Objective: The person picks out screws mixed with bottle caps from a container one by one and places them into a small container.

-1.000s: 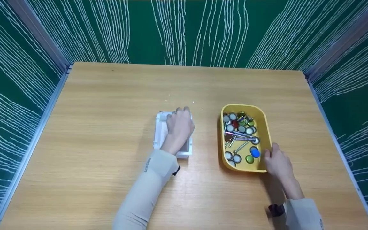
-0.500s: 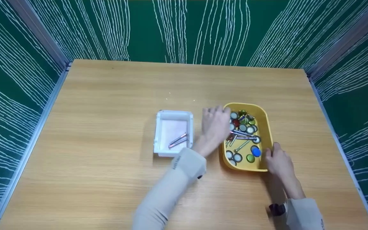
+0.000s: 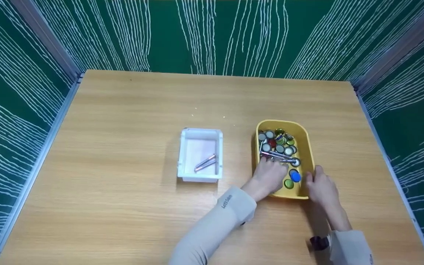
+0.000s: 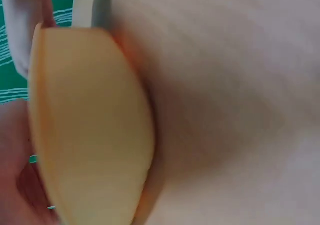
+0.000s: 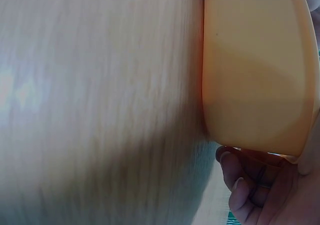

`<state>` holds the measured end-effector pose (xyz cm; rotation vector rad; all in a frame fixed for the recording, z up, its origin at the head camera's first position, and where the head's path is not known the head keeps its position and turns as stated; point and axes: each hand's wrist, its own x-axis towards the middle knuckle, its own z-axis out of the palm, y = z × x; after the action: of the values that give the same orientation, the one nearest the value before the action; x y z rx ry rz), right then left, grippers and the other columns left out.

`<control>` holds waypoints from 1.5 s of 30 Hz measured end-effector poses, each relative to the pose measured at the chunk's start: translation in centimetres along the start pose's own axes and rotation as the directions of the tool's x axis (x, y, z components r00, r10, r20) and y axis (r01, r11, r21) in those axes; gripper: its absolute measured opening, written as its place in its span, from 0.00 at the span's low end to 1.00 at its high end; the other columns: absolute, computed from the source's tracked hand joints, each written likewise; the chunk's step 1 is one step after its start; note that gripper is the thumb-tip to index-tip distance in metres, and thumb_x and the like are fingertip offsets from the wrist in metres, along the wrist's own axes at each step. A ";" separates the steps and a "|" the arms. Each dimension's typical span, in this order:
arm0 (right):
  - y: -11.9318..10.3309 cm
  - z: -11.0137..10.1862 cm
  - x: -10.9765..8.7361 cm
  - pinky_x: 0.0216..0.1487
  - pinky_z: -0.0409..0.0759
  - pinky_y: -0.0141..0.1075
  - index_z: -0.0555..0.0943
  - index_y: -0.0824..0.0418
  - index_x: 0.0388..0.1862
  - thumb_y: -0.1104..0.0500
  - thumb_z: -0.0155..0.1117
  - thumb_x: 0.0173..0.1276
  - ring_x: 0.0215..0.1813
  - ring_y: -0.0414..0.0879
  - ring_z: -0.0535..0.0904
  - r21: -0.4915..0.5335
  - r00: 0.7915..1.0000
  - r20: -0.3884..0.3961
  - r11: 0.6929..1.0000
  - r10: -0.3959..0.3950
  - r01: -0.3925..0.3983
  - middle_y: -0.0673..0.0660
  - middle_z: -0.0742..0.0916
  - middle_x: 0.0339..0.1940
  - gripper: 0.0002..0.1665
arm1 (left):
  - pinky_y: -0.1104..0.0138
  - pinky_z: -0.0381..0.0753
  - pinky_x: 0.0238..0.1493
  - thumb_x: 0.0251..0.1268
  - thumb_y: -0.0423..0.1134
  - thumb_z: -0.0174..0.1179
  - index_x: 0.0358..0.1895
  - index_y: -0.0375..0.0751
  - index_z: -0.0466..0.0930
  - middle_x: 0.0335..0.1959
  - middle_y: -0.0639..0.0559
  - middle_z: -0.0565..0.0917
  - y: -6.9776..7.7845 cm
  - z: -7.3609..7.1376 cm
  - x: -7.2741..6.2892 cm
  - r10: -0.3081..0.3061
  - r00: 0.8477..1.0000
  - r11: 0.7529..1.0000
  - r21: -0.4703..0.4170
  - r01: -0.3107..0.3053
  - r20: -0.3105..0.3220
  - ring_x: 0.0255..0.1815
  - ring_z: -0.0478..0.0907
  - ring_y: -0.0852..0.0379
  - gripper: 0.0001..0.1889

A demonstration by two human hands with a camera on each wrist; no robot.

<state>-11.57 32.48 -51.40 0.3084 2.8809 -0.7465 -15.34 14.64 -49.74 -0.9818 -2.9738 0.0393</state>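
Observation:
A yellow tray (image 3: pixel 305 156) holds many bottle caps (image 3: pixel 288 150), mostly pale undersides with some green, red and blue, and several metal bolts (image 3: pixel 279 155). Over its near left part my left hand (image 3: pixel 269 176) reaches down with the fingers below the rim, beside the bolts. Those fingertips are hidden, so any hold on a bolt cannot be made out. My right hand (image 3: pixel 322 189) grips the tray at its near right corner; in the right wrist view, the right hand's curled fingers (image 5: pixel 240 177) lie against the tray's outer wall (image 5: pixel 255 85).
Left of the yellow tray stands a white box (image 3: pixel 200 178) with a few bolts (image 3: pixel 205 163) lying inside. Both rest on a wooden table (image 3: pixel 123 147). Green walls (image 3: pixel 164 36) with white streaks enclose its back and sides.
My left hand has moved right from the white box, over the yellow tray's left edge, and down into the tray. Bolts in the white box are now uncovered. My right hand has stayed put.

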 end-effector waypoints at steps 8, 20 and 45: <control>0.1 0.1 -0.1 0.38 0.75 0.56 0.66 0.73 0.54 0.53 0.40 0.77 0.40 0.68 0.79 0.005 1.000 0.002 1.000 0.009 -0.009 0.79 0.80 0.42 0.22 | 0.71 0.74 0.42 0.68 0.49 0.55 0.55 0.57 0.80 0.46 0.61 0.84 0.8 0.7 0.3 -0.120 0.990 0.991 0.066 0.115 0.076 0.45 0.81 0.62 0.15; 0.2 -0.1 0.2 0.42 0.75 0.56 0.65 0.72 0.58 0.53 0.39 0.77 0.43 0.66 0.77 0.005 0.998 0.034 0.999 0.046 -0.046 0.79 0.79 0.47 0.24 | 0.76 0.72 0.41 0.75 0.48 0.49 0.55 0.60 0.79 0.46 0.65 0.83 1.5 1.4 1.2 -0.212 0.973 0.970 0.142 0.198 0.095 0.45 0.78 0.68 0.13; 0.0 0.2 0.1 0.40 0.73 0.57 0.66 0.71 0.55 0.53 0.39 0.77 0.42 0.68 0.77 -0.013 1.000 0.006 1.000 0.024 -0.024 0.79 0.80 0.45 0.22 | 0.73 0.72 0.42 0.79 0.54 0.38 0.53 0.56 0.80 0.44 0.64 0.84 1.7 1.4 0.9 -0.165 0.977 0.981 0.123 0.148 0.137 0.43 0.80 0.67 0.20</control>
<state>-11.67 32.44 -51.59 0.3384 2.8694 -0.7234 -15.07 16.49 -51.23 -0.7613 -3.1305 0.2858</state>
